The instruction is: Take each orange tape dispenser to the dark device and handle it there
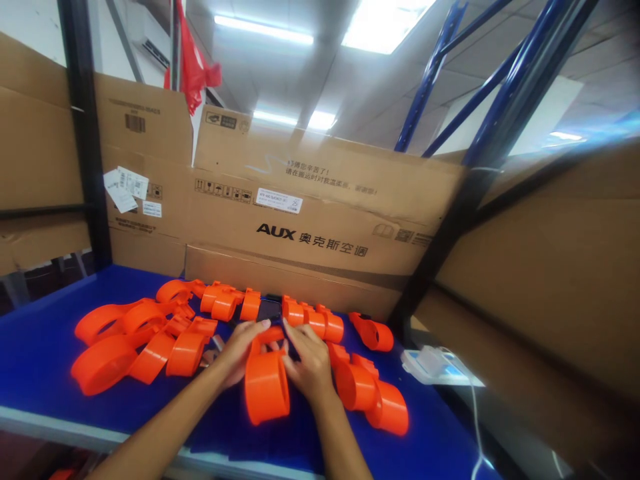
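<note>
Near the front middle of the table, an orange plastic ring with a narrow arm (267,390) is held between my two hands, its arm pointing away from me. My left hand (240,353) grips the arm from the left, thumb stretched along the top; some of its fingers are hidden behind the part. From the other side my right hand (311,363) closes on it, fingertips against the ring and arm. Just beyond the hands lies a dark, flat, rectangular object (270,309). A small silvery thing, partly covered, shows beside my left wrist.
Several like orange rings (107,363) lie left on the blue tabletop (45,360), with more at the back and right (387,407). Cardboard panels (310,200) wall the back and sides. A dark post (435,260) and a white box with a cable (433,365) stand right.
</note>
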Tool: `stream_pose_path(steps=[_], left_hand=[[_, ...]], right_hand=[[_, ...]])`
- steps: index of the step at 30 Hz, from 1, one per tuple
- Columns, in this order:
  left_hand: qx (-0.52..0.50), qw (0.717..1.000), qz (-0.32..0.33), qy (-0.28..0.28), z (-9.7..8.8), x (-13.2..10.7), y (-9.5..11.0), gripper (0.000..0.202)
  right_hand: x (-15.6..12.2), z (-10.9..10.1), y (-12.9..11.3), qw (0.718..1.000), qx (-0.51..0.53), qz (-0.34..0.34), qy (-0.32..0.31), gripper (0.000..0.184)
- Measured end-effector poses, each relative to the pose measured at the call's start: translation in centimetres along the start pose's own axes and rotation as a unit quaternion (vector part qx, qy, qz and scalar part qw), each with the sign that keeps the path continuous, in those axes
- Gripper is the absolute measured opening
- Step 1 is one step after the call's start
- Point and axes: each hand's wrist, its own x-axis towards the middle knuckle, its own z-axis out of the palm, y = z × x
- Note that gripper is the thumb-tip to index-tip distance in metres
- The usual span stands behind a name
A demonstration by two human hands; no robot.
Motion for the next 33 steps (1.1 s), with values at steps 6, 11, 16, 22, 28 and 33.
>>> stream_pose_path(steps=[6,11,16,22,28,33], left_hand=[[0.036,0.999,0.025,0.025,-0.7,0.6,-0.6,0.021],[0.07,0.997,-0.02,-0.003,-1.2,0.3,-0.3,0.039],[0.068,0.994,-0.071,-0.04,-0.8,-0.1,0.2,0.053],[0.054,0.997,-0.011,-0.045,0.0,0.1,0.6,0.034],[0.05,0.997,-0.002,-0.064,-0.3,0.2,0.3,0.029],[0.049,0.997,0.008,-0.065,-0.5,0.5,0.0,0.028]], right_hand=[[0.1,-0.3,-0.6,0.999,-0.027,-0.023,-0.01,0.054],[0.6,-0.6,-1.1,0.998,-0.044,-0.016,-0.031,0.061],[1.2,-0.7,-1.1,0.997,-0.05,-0.024,-0.055,0.059],[1.1,-0.3,-0.9,0.996,-0.038,-0.026,-0.079,0.062],[0.8,0.3,-1.1,0.995,-0.018,0.022,-0.092,0.066],[1.0,0.1,-1.6,0.994,-0.03,0.027,-0.098,0.06]])
